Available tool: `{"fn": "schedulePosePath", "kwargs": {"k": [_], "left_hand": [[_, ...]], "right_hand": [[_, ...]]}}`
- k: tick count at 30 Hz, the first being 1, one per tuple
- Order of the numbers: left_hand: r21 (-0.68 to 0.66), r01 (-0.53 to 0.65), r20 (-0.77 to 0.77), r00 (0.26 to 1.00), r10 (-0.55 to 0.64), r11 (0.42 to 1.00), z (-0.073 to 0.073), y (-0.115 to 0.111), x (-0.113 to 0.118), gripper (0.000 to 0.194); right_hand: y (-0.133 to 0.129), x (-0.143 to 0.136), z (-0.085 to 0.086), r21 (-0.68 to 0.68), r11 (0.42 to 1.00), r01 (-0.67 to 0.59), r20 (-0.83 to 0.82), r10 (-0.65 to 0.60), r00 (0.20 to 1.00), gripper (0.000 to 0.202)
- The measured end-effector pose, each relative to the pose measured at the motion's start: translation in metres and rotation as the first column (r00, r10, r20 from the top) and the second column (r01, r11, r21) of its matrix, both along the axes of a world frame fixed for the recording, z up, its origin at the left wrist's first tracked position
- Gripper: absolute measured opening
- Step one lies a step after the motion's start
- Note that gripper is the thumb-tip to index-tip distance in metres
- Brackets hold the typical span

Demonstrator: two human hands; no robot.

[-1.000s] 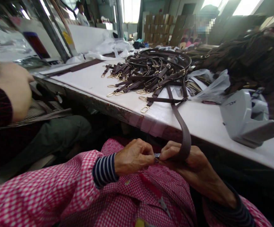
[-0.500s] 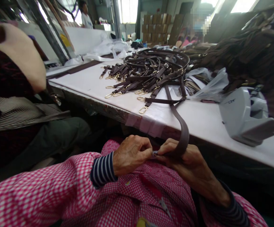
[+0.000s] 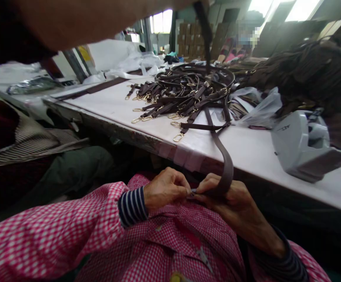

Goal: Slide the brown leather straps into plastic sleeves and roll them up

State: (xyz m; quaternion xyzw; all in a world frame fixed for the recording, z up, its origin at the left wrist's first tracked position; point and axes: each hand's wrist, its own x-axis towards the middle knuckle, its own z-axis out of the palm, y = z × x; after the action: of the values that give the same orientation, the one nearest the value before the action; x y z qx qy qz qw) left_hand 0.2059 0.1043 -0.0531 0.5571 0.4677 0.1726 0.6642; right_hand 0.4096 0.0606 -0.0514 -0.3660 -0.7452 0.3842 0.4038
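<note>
In front of my lap, my right hand (image 3: 232,199) is closed around a dark brown strap (image 3: 227,160). From there the strap loops up over the table edge to a pile of similar straps (image 3: 188,98) with gold-coloured clips (image 3: 178,137). Close by, my left hand (image 3: 167,188) is closed in a pinch. Its fingertips meet a small shiny piece (image 3: 193,192) at the strap's end, between my hands. What exactly that piece is, I cannot make out.
A co-worker's bare arm (image 3: 106,23) reaches across the upper left, a dark strap (image 3: 206,35) hanging from the hand. On the white table (image 3: 255,152) stand a grey tape dispenser (image 3: 296,145), clear plastic bags (image 3: 264,109) and a large dark heap (image 3: 305,74) at right.
The co-worker's arm has swung up from the left across the top of the view, and a strap now hangs above the pile. My hands have barely moved.
</note>
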Motion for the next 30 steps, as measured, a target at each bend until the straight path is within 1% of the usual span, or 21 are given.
{"fn": "schedulePosePath", "kwargs": {"k": [4, 8, 10, 13, 16, 18, 19, 20, 21, 22, 23, 25, 26, 28, 30], "left_hand": [[-0.021, 0.030, 0.012, 0.999, -0.030, 0.999, 0.003, 0.002, -0.001, 0.024], [0.006, 0.039, -0.007, 0.999, -0.039, 0.999, 0.000, 0.004, -0.002, 0.021], [0.049, 0.042, -0.033, 0.999, -0.041, 0.998, -0.003, 0.006, -0.002, 0.019], [0.167, 0.045, -0.124, 0.992, -0.024, 0.985, -0.005, 0.006, -0.002, 0.019], [0.328, 0.094, -0.282, 0.959, 0.003, 0.940, 0.002, 0.003, 0.001, 0.016], [0.445, 0.170, -0.414, 0.910, 0.034, 0.879, 0.010, -0.001, 0.005, 0.016], [0.486, 0.209, -0.468, 0.883, 0.050, 0.849, 0.013, -0.002, 0.007, 0.017], [0.506, 0.234, -0.499, 0.864, 0.060, 0.830, 0.016, -0.003, 0.008, 0.018], [0.503, 0.236, -0.504, 0.861, 0.060, 0.831, 0.018, -0.003, 0.009, 0.019], [0.478, 0.212, -0.479, 0.876, 0.051, 0.852, 0.019, -0.003, 0.009, 0.019], [0.429, 0.166, -0.423, 0.905, 0.036, 0.888, 0.018, -0.002, 0.009, 0.017], [0.266, 0.050, -0.252, 0.968, 0.019, 0.963, 0.015, 0.001, 0.006, 0.015], [0.176, 0.004, -0.163, 0.986, 0.025, 0.984, 0.013, 0.003, 0.004, 0.015], [0.048, -0.041, -0.041, 0.998, 0.043, 0.998, 0.010, 0.005, 0.000, 0.015], [0.013, -0.053, 0.006, 0.999, 0.053, 0.998, 0.009, 0.006, -0.001, 0.013]], "right_hand": [[0.000, 0.001, -0.001, -0.022, 1.000, 0.004, 0.001, -0.004, 1.000, 0.008], [0.002, 0.000, -0.003, -0.014, 1.000, 0.009, 0.005, -0.009, 1.000, 0.007], [0.003, 0.000, -0.003, -0.002, 1.000, 0.013, 0.003, -0.013, 1.000, 0.007], [0.003, -0.001, -0.002, -0.001, 1.000, 0.011, -0.017, -0.011, 1.000, 0.006], [0.004, -0.003, -0.001, -0.024, 0.999, 0.022, -0.008, -0.022, 1.000, 0.005], [0.004, -0.005, -0.002, -0.020, 0.999, 0.033, 0.011, -0.033, 0.999, 0.006], [0.004, -0.006, -0.003, -0.018, 0.999, 0.038, 0.021, -0.038, 0.999, 0.006], [0.004, -0.007, -0.004, -0.016, 0.999, 0.040, 0.031, -0.039, 0.999, 0.007], [0.005, -0.008, -0.005, -0.020, 0.999, 0.043, 0.045, -0.042, 0.998, 0.009], [0.005, -0.009, -0.006, -0.026, 0.999, 0.043, 0.059, -0.041, 0.997, 0.011], [0.005, -0.010, -0.007, -0.032, 0.999, 0.043, 0.067, -0.041, 0.997, 0.012], [0.005, -0.010, -0.007, -0.043, 0.998, 0.040, 0.052, -0.038, 0.998, 0.013], [0.006, -0.010, -0.006, -0.062, 0.997, 0.037, 0.030, -0.035, 0.999, 0.012], [0.008, -0.009, 0.000, -0.146, 0.989, 0.019, -0.037, -0.025, 0.999, 0.013], [0.014, -0.006, 0.008, -0.235, 0.972, -0.008, -0.114, -0.020, 0.993, 0.017]]}}
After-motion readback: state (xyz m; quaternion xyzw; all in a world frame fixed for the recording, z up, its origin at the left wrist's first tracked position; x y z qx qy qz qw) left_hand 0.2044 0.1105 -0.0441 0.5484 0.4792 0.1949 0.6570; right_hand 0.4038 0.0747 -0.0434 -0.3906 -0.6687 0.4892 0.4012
